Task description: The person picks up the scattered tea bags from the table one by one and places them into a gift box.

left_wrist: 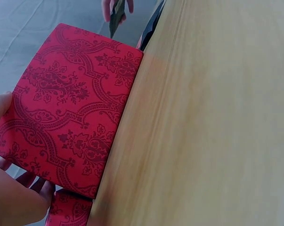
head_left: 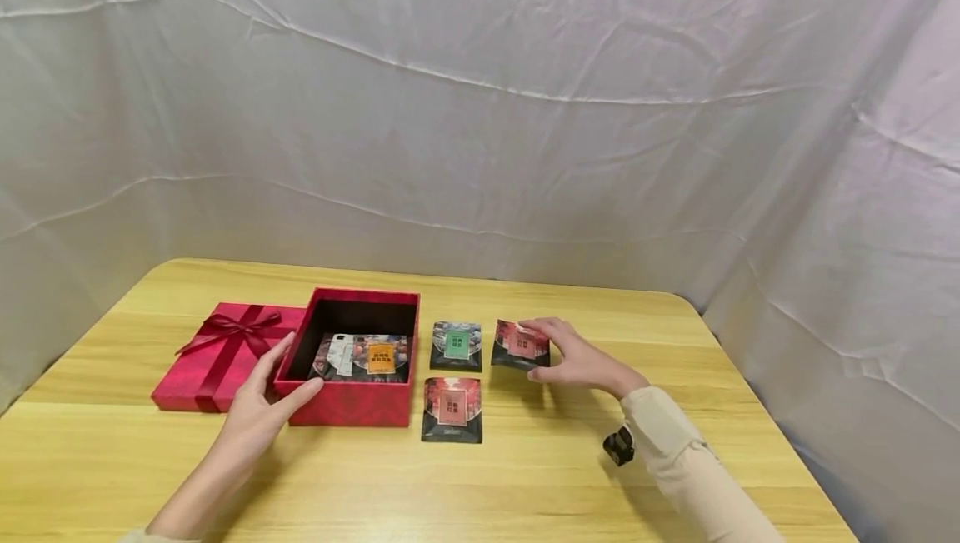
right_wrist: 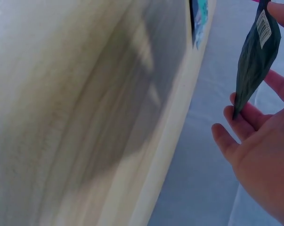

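In the head view, my right hand (head_left: 581,361) pinches a red-and-black tea sachet (head_left: 517,345) between thumb and fingers, tilted just above the table. The right wrist view shows that sachet's dark back (right_wrist: 257,59) with a white label, edge-on. My left hand (head_left: 258,406) grips the near left corner of an open red box (head_left: 348,406), thumb at the front rim and fingers along the left side. Inside the box lie several sachets, an orange-labelled sachet (head_left: 381,357) on top. A green-labelled sachet (head_left: 456,346) and another red sachet (head_left: 452,410) lie flat right of the box.
Left of the box lies its red lid (head_left: 195,364) with a dark red ribbon bow (head_left: 240,326). A small black device (head_left: 619,446) is by the right wrist. Behind the wooden table (head_left: 540,493) hangs a pale cloth (head_left: 480,151).
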